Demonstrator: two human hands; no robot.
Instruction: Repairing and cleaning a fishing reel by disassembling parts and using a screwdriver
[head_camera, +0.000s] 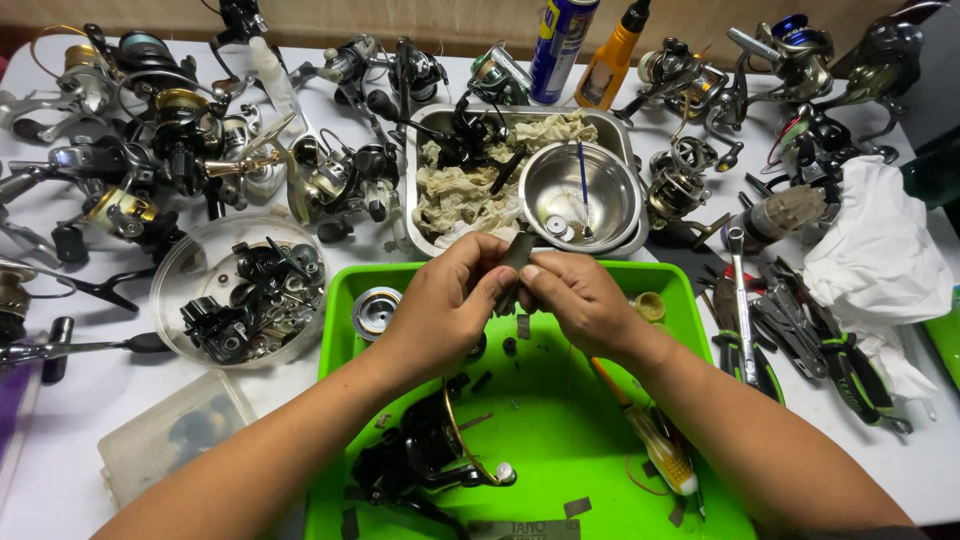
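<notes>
Both your hands, left hand (450, 300) and right hand (575, 300), pinch small dark part (517, 255) above green tray (560, 420), near edge of cluttered white worktop (100, 400).

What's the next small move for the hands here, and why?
Probably lower the small dark part, pinched between the left hand and right hand, toward the green tray. It is held above the tray, where the stripped black reel and loose small pieces already lie.

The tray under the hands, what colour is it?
Bright green; the tray shows in the head view.
</notes>
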